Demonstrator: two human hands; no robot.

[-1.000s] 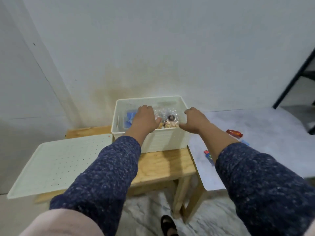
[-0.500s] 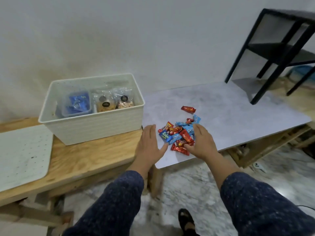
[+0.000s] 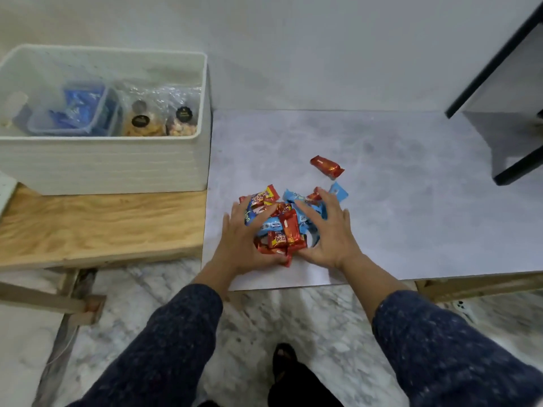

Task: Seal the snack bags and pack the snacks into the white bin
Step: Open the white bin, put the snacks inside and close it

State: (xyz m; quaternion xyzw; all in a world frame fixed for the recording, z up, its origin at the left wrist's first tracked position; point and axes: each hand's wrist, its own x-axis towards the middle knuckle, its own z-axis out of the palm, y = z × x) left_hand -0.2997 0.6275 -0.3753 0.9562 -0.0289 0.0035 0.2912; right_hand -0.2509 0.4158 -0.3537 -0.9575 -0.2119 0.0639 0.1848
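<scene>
Snack pile [image 3: 286, 223] of red and blue wrapped bars sits near the front edge of the grey tabletop [image 3: 396, 215], and you've got it cupped from both sides. Your left hand [image 3: 245, 243] presses in with fingers spread, thumb tucked under the near wrappers; your right hand [image 3: 329, 233] closes in wide, fingers splayed over the blue ones. One red bar [image 3: 326, 166] lies apart, farther back. Far left, the white bin [image 3: 117, 165] on the wooden bench [image 3: 97, 224] holds clear snack bags [image 3: 160, 118] and what looks like a blue-filled container [image 3: 73, 113].
</scene>
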